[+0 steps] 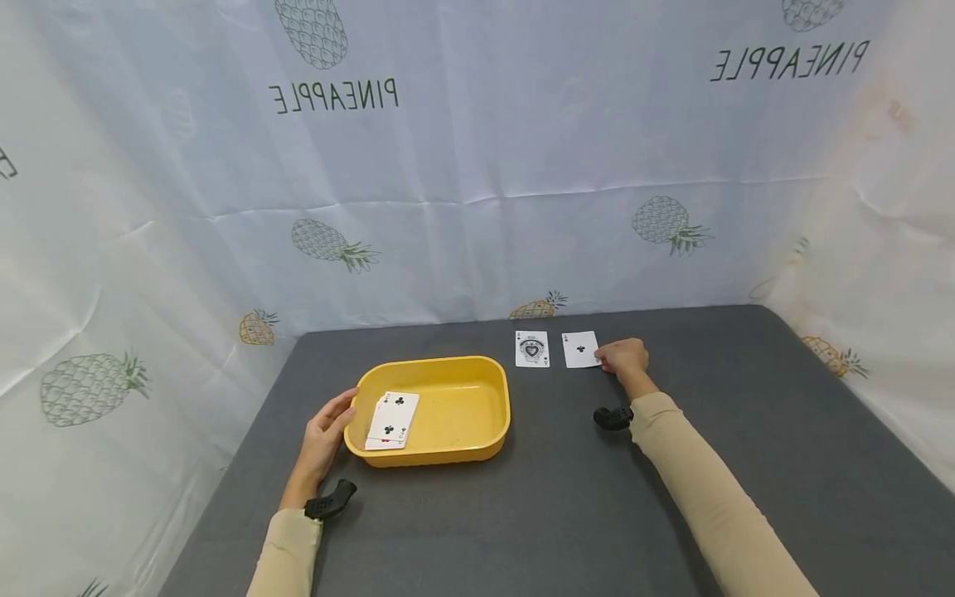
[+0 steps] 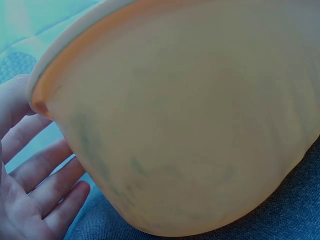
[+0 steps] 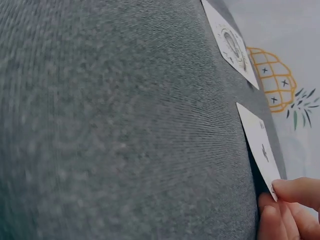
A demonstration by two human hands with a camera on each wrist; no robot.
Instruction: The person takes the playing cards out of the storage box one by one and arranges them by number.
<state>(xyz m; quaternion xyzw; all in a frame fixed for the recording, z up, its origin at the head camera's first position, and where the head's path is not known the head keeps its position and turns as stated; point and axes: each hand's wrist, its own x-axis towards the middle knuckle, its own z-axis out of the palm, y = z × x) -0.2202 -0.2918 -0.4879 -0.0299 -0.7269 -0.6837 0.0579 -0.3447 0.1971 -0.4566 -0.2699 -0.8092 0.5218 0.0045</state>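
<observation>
At the right, my right hand [image 1: 627, 356] pinches the near right corner of an ace of clubs [image 1: 580, 349] between thumb and fingers. In the right wrist view that playing card [image 3: 260, 149] is tilted, its held edge raised off the cloth. Left of it lies another ace [image 1: 532, 349] with an ornate centre, face up. My left hand [image 1: 326, 433] rests against the left end of a yellow tub [image 1: 466, 452], fingers fairly straight and touching its rim. Inside the tub's left part are overlapping playing cards [image 1: 393, 417], a club card uppermost.
A dark grey cloth [image 1: 522, 522] covers the table. White curtains with pineapple prints [image 1: 448, 265] hang behind the table and along both sides. The tub stands between the left hand and the two aces at the back.
</observation>
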